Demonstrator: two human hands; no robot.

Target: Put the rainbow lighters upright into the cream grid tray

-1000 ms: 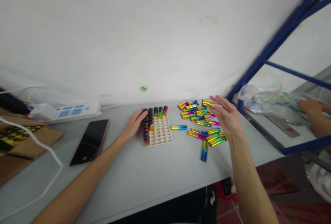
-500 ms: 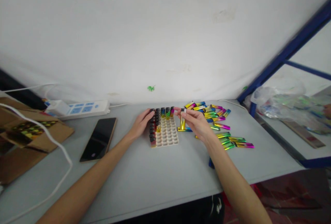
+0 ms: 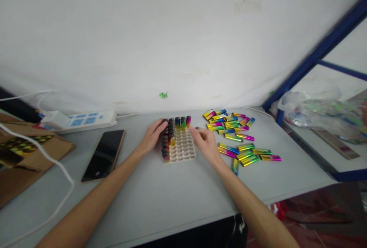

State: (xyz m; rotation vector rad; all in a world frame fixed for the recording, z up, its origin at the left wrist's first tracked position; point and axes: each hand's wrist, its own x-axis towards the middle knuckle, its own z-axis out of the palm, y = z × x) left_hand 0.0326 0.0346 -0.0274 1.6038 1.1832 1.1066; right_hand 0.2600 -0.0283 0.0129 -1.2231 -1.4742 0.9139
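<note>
A pale tray with rows of holes stands on the table. Black-topped lighters fill its left side, and a few coloured lighters stand upright along its back row. My left hand is closed around the tray's left back side, thumb against the lighters there and the other fingers mostly hidden. At the tray's right edge, my right hand pinches a lighter, of which only a dark tip shows by the thumb. Shiny lighters in rainbow metallic colours lie loose to the right.
A phone lies left of the tray. Behind it is a white power strip. An open cardboard box and a white cable are far left. A blue metal frame and plastic bags stand right.
My right hand has turned downward and lowered the lighter, which was held upright in plain view, to the tray's right edge. My left hand stays at the tray. The view has shifted slightly.
</note>
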